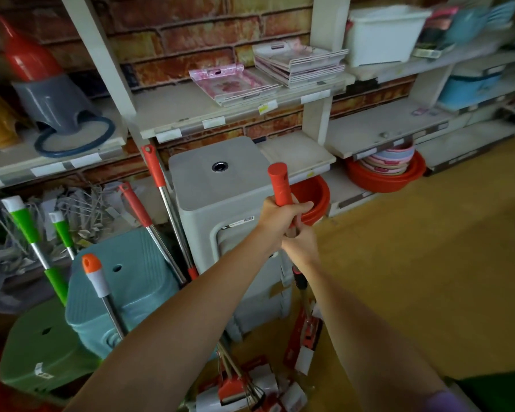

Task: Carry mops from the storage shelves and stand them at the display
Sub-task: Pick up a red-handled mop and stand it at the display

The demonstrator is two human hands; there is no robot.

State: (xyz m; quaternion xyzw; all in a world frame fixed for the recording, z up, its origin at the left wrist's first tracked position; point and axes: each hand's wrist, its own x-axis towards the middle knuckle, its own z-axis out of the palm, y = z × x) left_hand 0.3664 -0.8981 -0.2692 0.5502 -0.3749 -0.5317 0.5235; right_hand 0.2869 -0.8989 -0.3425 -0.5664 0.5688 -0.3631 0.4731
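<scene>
**Both hands gripping a red-handled mop beside the grey cabinet**

While the shelving is running along the brick-patterned wall behind everything, the grey cabinet is standing on the floor in front of it and is serving as the landmark. Left of the cabinet, two plastic stools, one teal and one green, are sitting on the floor. Against the cabinet's left side, two red-gripped mops are leaning, and further left of them green-handled ones are standing, with an orange-tipped one nearer the camera.

Just right of the cabinet's front corner, the mop in hand is standing almost upright, its long axis running from the red grip down towards the floor, where its red head is hanging near the cabinet's base. The left hand is clenching the red grip from the left, uppermost; the right hand is wrapping the shaft directly beneath it, touching the left. Judging by this, the next move is tilting the top leftward towards the cabinet and the leaning mops, and the left hand is nearer for steering it.
</scene>
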